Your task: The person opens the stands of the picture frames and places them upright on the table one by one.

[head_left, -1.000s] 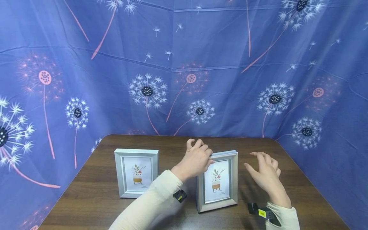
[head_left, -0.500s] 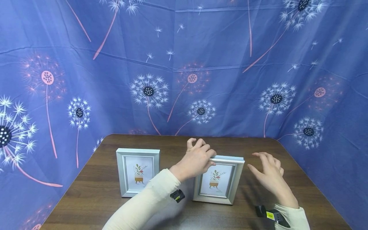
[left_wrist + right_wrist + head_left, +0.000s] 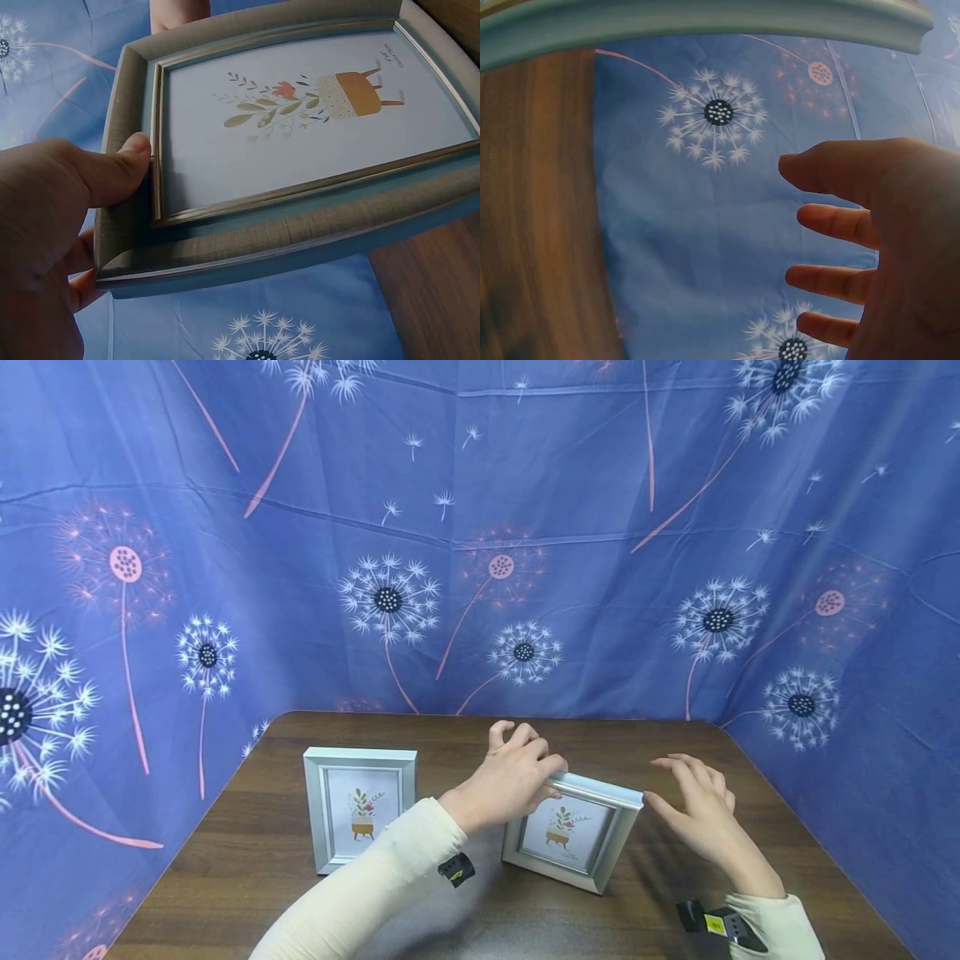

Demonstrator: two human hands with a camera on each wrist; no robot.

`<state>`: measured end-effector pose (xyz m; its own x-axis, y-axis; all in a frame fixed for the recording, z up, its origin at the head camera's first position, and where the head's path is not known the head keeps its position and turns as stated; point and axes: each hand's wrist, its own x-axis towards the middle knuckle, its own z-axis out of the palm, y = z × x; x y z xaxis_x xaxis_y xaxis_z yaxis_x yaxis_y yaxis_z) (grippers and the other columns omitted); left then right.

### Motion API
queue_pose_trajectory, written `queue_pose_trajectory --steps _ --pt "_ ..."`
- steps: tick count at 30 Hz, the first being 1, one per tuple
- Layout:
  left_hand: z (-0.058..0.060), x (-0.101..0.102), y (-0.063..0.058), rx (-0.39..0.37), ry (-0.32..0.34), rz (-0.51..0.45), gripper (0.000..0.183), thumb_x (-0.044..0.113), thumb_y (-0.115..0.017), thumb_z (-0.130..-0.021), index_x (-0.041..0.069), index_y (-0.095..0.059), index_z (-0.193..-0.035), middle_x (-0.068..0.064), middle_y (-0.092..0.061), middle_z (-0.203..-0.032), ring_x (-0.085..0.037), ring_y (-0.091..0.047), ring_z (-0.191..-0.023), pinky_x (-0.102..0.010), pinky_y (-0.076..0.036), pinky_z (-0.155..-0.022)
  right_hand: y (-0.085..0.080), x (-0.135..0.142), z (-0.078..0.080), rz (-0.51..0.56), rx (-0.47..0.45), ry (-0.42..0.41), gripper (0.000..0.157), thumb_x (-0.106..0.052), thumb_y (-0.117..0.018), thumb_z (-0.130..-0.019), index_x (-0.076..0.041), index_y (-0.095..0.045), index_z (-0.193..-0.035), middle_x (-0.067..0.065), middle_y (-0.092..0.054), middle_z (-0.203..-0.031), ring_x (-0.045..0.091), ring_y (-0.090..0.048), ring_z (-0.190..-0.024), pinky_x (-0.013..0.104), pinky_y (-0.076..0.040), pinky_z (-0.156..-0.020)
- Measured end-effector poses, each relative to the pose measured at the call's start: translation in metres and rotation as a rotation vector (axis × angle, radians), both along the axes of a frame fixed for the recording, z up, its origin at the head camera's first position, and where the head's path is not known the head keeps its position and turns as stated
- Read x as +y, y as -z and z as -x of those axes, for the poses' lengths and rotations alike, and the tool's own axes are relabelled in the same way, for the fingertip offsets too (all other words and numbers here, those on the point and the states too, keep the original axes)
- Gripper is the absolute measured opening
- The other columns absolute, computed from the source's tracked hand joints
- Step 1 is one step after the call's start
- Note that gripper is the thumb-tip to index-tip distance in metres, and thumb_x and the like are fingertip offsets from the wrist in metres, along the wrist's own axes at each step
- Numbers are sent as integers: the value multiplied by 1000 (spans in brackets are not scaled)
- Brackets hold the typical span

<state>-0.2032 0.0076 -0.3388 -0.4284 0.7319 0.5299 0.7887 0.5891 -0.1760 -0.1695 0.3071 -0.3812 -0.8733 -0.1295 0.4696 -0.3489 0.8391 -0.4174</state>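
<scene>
A blue cloth point(image 3: 465, 468) printed with white and pink dandelions hangs behind and around a dark wooden table point(image 3: 217, 860). The left arm, in a cream sleeve point(image 3: 367, 881), reaches in diagonally from the lower edge of the head view, the wrist bent so that the left hand point(image 3: 504, 781) comes over the top of a silvery picture frame point(image 3: 566, 833). That hand grasps the frame by its upper left corner: the thumb presses on the front border while other fingers go behind the edge, and some bent knuckles rise above the top.

The held frame leans, its top edge sloping down to the right, its potted-plant print facing the person; whether its lower edge touches the table, I cannot tell. The right hand point(image 3: 697, 814) is raised just beside the frame's upper right corner, holding nothing, thumb and fingers spread apart and gently bent; the right wrist view shows a gap between it and the frame's edge. A similar pale frame point(image 3: 360, 810) stands upright on the table, beyond the left forearm, which hides its lower right corner.
</scene>
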Motion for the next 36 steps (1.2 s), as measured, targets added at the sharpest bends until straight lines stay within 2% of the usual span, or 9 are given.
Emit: queue_pose_trajectory --steps 7,14,19,36 --pt "1 -2 1 5 10 -9 28 40 -76 -85 27 -70 -110 9 -57 -86 -15 -49 -102 -53 -28 -101 0 -1 2 -49 16 -21 46 -15 -73 -86 -6 -54 -126 26 -45 -133 57 -30 -121 67 -23 -83" --pt "6 -5 3 4 81 -54 29 36 -80 -82 28 -71 -109 9 -58 -88 -15 -48 -102 -55 -27 -100 2 1 6 -86 32 -61 45 -15 -73 -86 -7 -54 -126 26 -45 -133 56 -31 -121 71 -21 -86" --pt "9 -8 0 -23 139 -82 31 32 -82 -79 28 -72 -108 9 -60 -91 -15 -47 -102 -58 -26 -100 3 1 9 -100 65 -95 43 -13 -74 -84 -10 -56 -123 25 -46 -133 54 -33 -120 71 -22 -85" --pt "16 -16 -12 -70 201 -83 31 30 -84 -75 29 -76 -105 12 -67 -96 -14 -47 -108 -58 -21 -104 9 1 16 -177 161 -190 47 -11 -79 -77 -13 -59 -119 18 -51 -128 46 -39 -117 67 -28 -82"
